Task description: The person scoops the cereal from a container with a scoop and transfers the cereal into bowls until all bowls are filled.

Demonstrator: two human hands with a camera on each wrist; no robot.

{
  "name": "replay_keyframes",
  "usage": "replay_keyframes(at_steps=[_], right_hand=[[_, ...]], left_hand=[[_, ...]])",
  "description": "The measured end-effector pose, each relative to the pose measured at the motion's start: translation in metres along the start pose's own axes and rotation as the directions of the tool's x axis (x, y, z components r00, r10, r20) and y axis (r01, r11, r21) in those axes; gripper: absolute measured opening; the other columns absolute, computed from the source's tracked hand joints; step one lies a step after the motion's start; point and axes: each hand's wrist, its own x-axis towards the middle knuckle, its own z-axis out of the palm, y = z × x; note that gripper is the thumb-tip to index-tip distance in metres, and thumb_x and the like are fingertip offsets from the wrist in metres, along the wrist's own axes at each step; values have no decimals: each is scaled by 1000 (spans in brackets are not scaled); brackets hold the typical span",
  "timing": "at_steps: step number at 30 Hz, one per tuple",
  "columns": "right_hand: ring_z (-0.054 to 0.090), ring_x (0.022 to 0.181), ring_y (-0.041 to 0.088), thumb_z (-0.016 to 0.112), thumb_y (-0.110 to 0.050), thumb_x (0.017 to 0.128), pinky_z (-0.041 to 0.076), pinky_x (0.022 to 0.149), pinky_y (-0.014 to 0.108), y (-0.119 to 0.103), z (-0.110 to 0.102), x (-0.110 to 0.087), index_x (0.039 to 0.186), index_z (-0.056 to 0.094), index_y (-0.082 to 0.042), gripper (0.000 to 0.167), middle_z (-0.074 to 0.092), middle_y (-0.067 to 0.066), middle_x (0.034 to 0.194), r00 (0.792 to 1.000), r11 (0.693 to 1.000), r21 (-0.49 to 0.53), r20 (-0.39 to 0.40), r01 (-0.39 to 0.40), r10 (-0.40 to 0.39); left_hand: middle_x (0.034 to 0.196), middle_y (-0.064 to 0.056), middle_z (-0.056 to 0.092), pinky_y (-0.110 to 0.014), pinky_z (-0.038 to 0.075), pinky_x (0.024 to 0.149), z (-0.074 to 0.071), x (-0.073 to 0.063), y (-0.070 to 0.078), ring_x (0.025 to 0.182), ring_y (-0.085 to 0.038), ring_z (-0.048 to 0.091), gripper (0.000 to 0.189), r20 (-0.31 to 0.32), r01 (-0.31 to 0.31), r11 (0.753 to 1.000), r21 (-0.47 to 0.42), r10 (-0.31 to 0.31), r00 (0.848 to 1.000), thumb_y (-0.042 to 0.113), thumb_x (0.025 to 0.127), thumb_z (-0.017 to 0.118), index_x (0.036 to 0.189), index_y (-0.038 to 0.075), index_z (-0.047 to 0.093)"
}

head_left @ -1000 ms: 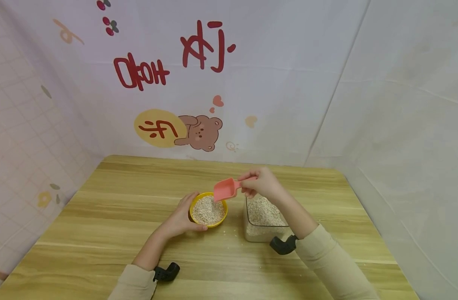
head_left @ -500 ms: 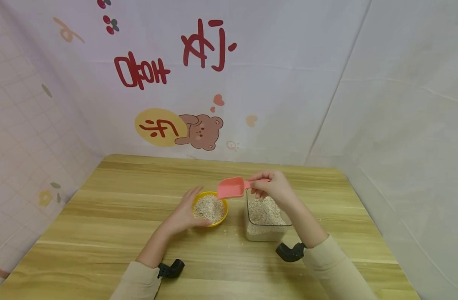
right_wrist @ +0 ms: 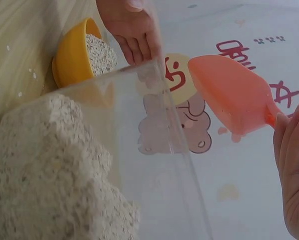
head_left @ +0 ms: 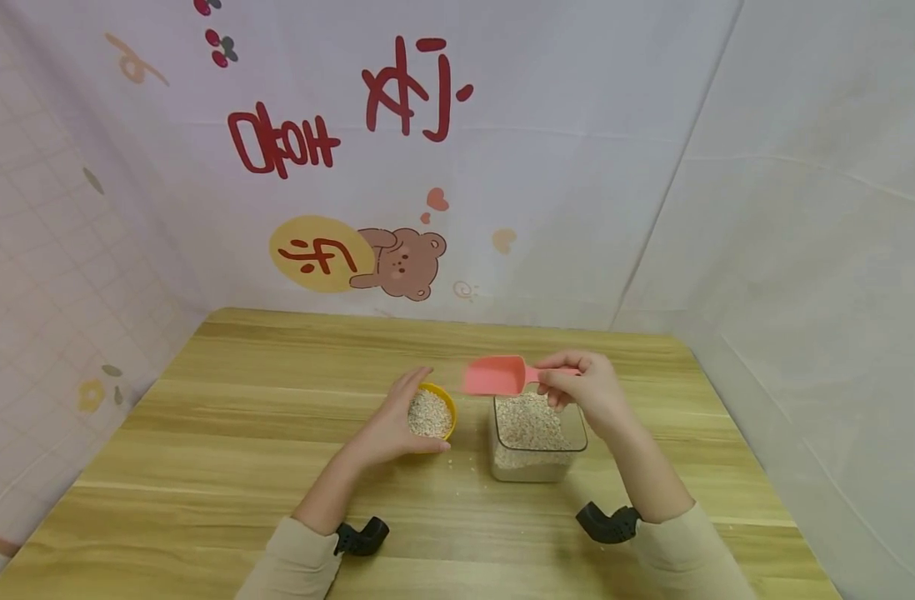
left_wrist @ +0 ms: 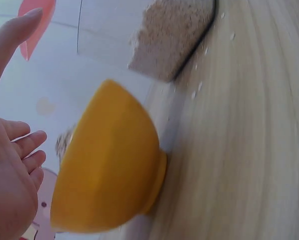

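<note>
My right hand pinches the handle of a pink scoop, held level with no oats visible in it. Below the scoop and hand, a clear box holds a heap of rolled oats. A yellow bowl filled with oats stands left of the box. Over the bowl's left side hovers my left hand, its thumb and fingers spread. In the left wrist view a gap separates that palm from the bowl wall.
Loose oat flakes lie on the wooden table between bowl and box. A white printed cloth hangs behind the table's back edge, with more cloth at both sides. Each wrist carries a black camera mount.
The right hand and scoop have moved right, from over the bowl to above the box. My left hand has come off the bowl's side and shifted right over it.
</note>
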Motion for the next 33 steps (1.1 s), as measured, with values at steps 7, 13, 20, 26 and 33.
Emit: replay_keyframes(at_steps=[7,13,20,26,33], right_hand=[[57,49,11,65,2,87,52,48,25,1,-21,-14,100,65,12,16,66,9,68,999,1000,-2,-40,28,-28],[58,51,12,64,0,89,53,50,27,3,-34,-22,106,61,17,24,66,10,70,999,998,-62,-50,-6,3],[58,52,13,63,-1,88,53,51,28,8,-40,-27,107,60,17,26,67,12,72,997,991,-121,-57,-51,44],[59,52,14,64,-1,87,54,52,30,13,-42,-28,106,62,15,25,67,14,72,995,979,-183,-64,-89,78],[59,53,16,64,-1,86,54,52,31,21,-44,-27,105,62,16,25,66,17,73,995,967,-237,-56,-97,86]], left_hand=[[157,-6,16,-52,23,109,14,6,13,142,-24,15,116,44,-28,998,51,25,999,45,63,87,154,21,19],[157,-7,13,-54,23,108,27,10,22,142,-27,14,115,84,-63,997,36,60,995,46,67,85,155,19,15],[158,-5,12,-55,23,108,38,15,30,142,-26,14,116,88,-54,999,5,53,995,47,66,85,155,22,14],[158,-3,11,-53,23,108,47,19,34,142,-23,13,119,106,-36,999,14,34,994,49,65,85,155,23,13],[158,-2,10,-52,22,108,56,22,37,143,-22,12,121,121,-46,999,1,46,992,53,63,85,155,22,12]])
